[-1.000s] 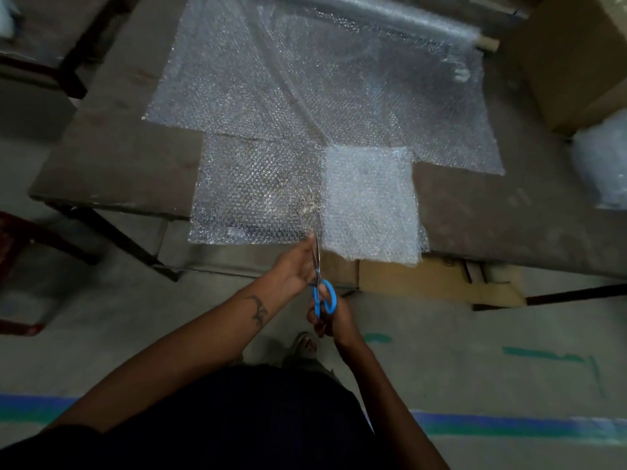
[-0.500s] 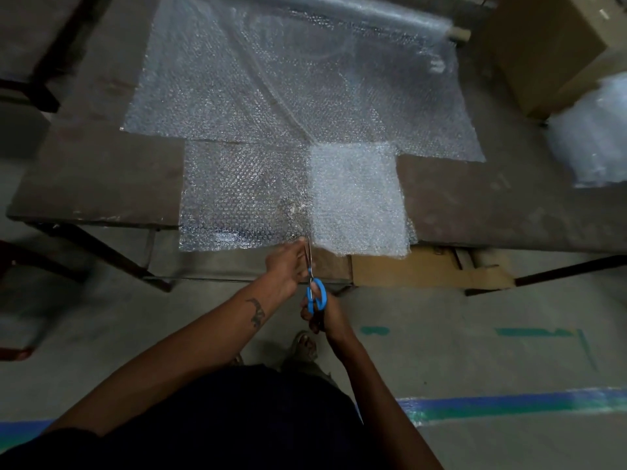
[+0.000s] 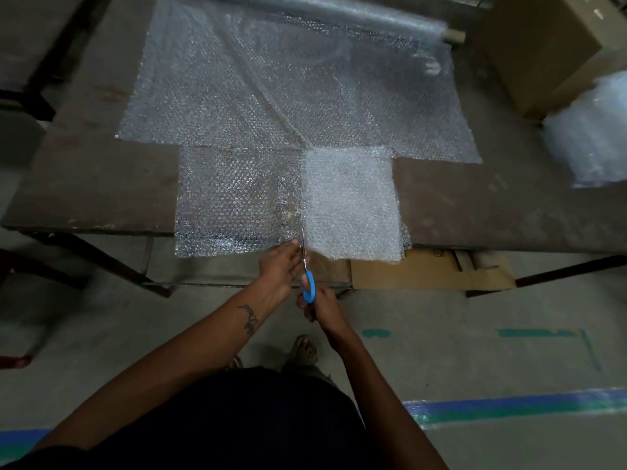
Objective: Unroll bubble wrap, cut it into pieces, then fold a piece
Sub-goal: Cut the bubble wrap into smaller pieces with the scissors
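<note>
A wide sheet of bubble wrap (image 3: 288, 96) lies unrolled over the brown table (image 3: 95, 184), its roll (image 3: 339, 11) at the far edge. A narrower strip (image 3: 234, 198) hangs over the near edge, with a whiter, thicker-looking part (image 3: 353, 201) on its right. My left hand (image 3: 280, 266) pinches the strip's near edge just left of the cut line. My right hand (image 3: 319, 305) grips blue-handled scissors (image 3: 307, 273), blades pointing away from me into the wrap's near edge.
A cardboard box (image 3: 543, 45) stands at the back right, with a pile of bubble wrap (image 3: 590, 130) beside it. Flattened cardboard (image 3: 424, 269) lies under the table's front. A blue-green floor stripe (image 3: 509, 405) runs behind my feet. Dark furniture legs stand at left.
The view has shifted slightly. The scissors have advanced a little into the wrap's near edge, with both hands keeping their hold.
</note>
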